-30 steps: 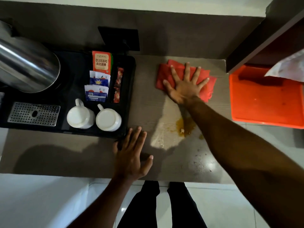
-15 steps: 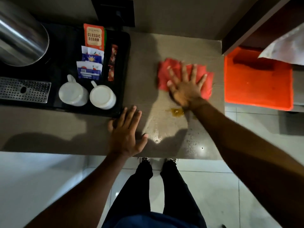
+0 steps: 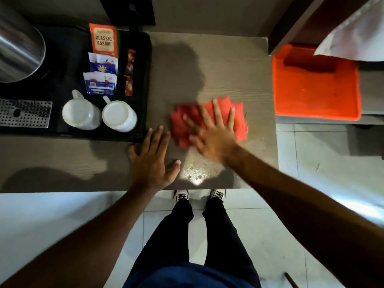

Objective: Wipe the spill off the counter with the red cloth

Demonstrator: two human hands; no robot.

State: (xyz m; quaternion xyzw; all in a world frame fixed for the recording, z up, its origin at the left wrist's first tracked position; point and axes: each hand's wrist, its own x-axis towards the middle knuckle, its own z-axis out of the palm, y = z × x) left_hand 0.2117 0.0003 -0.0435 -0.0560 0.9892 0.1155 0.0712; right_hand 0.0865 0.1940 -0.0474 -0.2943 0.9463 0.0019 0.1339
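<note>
The red cloth [image 3: 182, 123] lies folded on the grey-brown counter [image 3: 207, 69], near its front middle. My right hand [image 3: 214, 132] presses flat on the cloth with fingers spread; it is blurred by motion. The brown spill is hidden under the cloth and hand; only a wet, shiny patch with small droplets [image 3: 194, 173] shows just in front of the cloth. My left hand [image 3: 151, 159] rests flat on the counter, fingers apart, just left of the cloth and holding nothing.
A black tray [image 3: 143, 80] at the left holds two upturned white cups [image 3: 119, 116], tea sachets [image 3: 104, 40] and a steel kettle [image 3: 18, 48]. An orange tray [image 3: 315, 88] sits right of the counter on a lower ledge. The counter's front edge runs just behind my shoes.
My right hand has dragged the red cloth toward me and to the left, over the brown spill, which no longer shows. My left hand has stayed flat on the counter.
</note>
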